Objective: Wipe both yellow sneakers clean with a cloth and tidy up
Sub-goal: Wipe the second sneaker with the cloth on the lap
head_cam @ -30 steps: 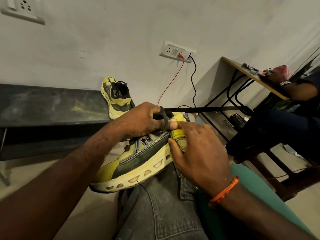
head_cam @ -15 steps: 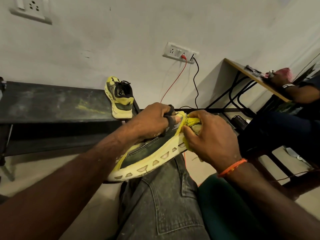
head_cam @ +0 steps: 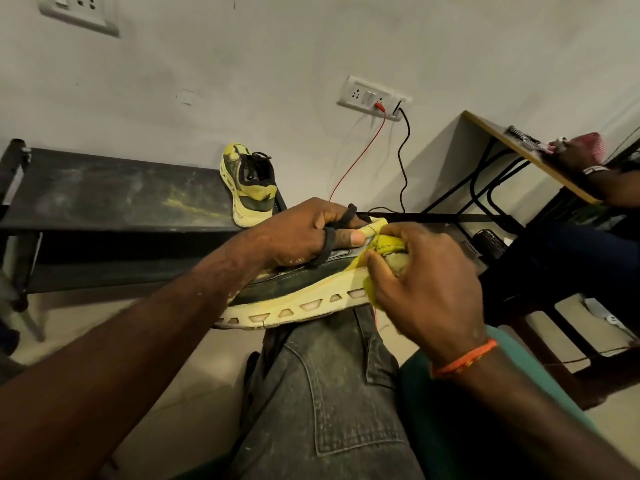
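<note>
One yellow and dark grey sneaker (head_cam: 294, 299) lies on its side across my knee, its pale sole facing me. My left hand (head_cam: 304, 233) grips its upper, with black laces looped around the fingers. My right hand (head_cam: 426, 285) holds a bunched yellow cloth (head_cam: 388, 245) pressed against the sneaker's right end. The second yellow sneaker (head_cam: 251, 188) stands upright on the dark bench (head_cam: 104, 199) against the wall, with its laces loose.
A wall socket (head_cam: 374, 98) has a red and a black cable hanging down to the floor behind the shoe. At the right another person sits at a wooden desk (head_cam: 519, 150) with black metal legs. A green seat edge (head_cam: 519, 375) is beside my leg.
The held sneaker has tipped from upper-facing to sole-facing and sits flatter on my knee. My right hand has closed on the cloth at the shoe's right end. The view shifted slightly down.
</note>
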